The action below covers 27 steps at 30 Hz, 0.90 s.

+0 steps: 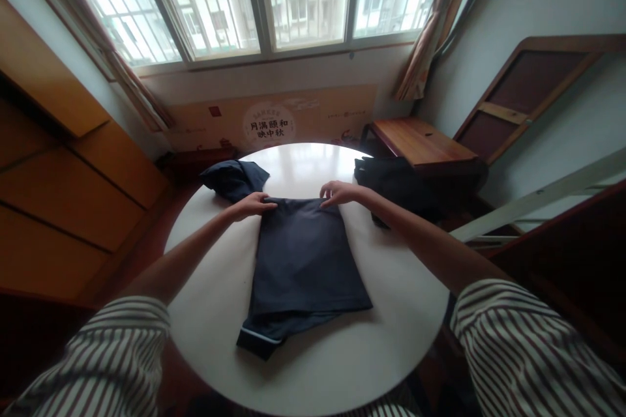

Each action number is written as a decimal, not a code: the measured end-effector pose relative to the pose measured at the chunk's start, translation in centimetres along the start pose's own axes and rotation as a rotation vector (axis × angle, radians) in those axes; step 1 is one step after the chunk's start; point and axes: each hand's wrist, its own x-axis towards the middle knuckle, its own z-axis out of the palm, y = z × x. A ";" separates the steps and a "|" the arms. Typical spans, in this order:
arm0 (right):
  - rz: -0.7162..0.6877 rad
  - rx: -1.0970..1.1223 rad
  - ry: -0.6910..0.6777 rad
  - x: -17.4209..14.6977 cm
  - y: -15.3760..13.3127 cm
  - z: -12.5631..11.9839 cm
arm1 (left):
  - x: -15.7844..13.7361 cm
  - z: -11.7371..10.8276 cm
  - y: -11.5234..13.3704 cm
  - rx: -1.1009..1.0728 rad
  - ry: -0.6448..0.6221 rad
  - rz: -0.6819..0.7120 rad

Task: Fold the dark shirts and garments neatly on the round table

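A dark navy garment [306, 257], apparently a folded shirt, lies flat on the white round table [205, 313]. A short piece with a pale stripe, perhaps a sleeve, sticks out at its near left corner. At the far left corner, my left hand [253, 205] grips the cloth's edge between thumb and fingers. My right hand [342, 193] is over the far right corner, its fingers bent and a gap between thumb and forefinger. The thumb tip is at the cloth; whether it presses on it is hard to see.
Behind my left hand, a crumpled dark garment [235, 179] lies on the table. A stack of dark clothes [396, 189] is at the far right, partly behind my right forearm. Beyond stands a low wooden table [423, 141]; orange cabinets [59, 208] are on the left.
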 end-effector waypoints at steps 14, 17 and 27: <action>-0.206 0.456 0.640 -3.4 -0.7 -8.7 | 1.5 -3.4 8.6 -0.021 0.315 0.522; -0.283 0.365 0.810 -5.8 -2.7 -11.7 | 1.0 -4.9 12.9 0.157 0.523 0.763; -0.451 -0.119 0.426 -17.5 -3.2 3.6 | -12.0 4.0 1.3 0.769 0.194 1.038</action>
